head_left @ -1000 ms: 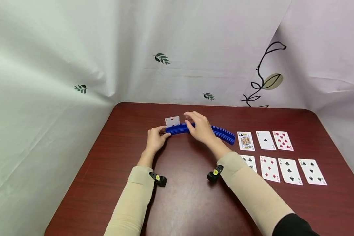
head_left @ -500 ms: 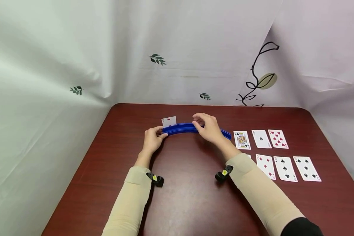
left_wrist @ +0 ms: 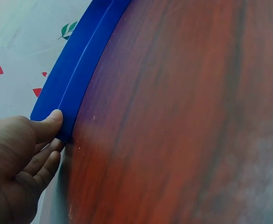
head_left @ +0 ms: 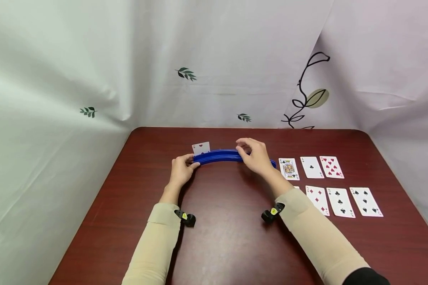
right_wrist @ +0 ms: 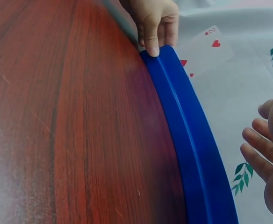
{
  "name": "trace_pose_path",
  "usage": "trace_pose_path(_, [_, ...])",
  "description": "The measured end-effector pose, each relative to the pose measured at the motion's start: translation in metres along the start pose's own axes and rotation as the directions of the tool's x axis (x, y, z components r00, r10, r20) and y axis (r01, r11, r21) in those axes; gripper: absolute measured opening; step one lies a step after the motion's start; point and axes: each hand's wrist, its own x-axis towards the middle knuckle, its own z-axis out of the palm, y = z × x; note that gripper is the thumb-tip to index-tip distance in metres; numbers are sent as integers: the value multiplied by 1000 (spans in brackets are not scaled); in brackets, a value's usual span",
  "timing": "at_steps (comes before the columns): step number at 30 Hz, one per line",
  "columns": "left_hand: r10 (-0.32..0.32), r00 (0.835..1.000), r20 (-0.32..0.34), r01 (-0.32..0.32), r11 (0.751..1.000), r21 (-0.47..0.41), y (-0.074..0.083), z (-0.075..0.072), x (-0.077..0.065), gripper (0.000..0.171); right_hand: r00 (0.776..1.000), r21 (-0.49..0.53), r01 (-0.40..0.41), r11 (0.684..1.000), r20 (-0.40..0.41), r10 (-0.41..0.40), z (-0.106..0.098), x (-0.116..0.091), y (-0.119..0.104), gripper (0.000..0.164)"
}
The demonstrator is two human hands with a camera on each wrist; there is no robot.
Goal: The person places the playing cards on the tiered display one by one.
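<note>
A curved blue card holder (head_left: 217, 157) lies across the far part of the table. My left hand (head_left: 181, 169) pinches its left end, with the thumb (left_wrist: 52, 122) on the near face and the other fingers partly hidden behind. One playing card, the two of hearts (right_wrist: 205, 50), stands in the holder close to that end. My right hand (head_left: 257, 157) reaches over the holder's right half and overlaps it in the head view. In the right wrist view its loosely bent fingers (right_wrist: 260, 144) are beyond the holder, apart from it, with nothing between them.
To the right of the holder, several playing cards lie face up in two rows. The king of clubs (head_left: 289, 169) is nearest the holder; the five of spades (head_left: 365, 202) is in the front row. A white curtain (head_left: 214, 79) hangs behind the wooden table (head_left: 221, 237).
My right hand has moved right along the holder. The holder's right end now sits slightly farther back. My left hand keeps its grip on the left end, and the head view has shifted slightly.
</note>
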Motion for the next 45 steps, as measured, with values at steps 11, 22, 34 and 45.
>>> trace_pose_path(11, [-5, 1000, 4, 5, 1000, 17, -1, 0, 2, 37, 1000, -14, 7, 1000, -22, -8, -10, -4, -3, 16])
trace_pose_path(22, [7, 1000, 11, -7, 1000, 17, -1, 0, 2, 37, 999, -32, -51, 998, -7, 50, -21, -11, 4, 17])
trace_pose_path(34, [-6, 1000, 11, 6, 1000, 17, -3, 0, 2, 37, 997, -44, -81, 996, -7, 81, -32, -17, 4, 16])
trace_pose_path(45, [-8, 1000, 18, 8, 1000, 22, -5, 1, 3, 37, 994, -81, -108, 991, 9, 109, -39, -24, 11, 16])
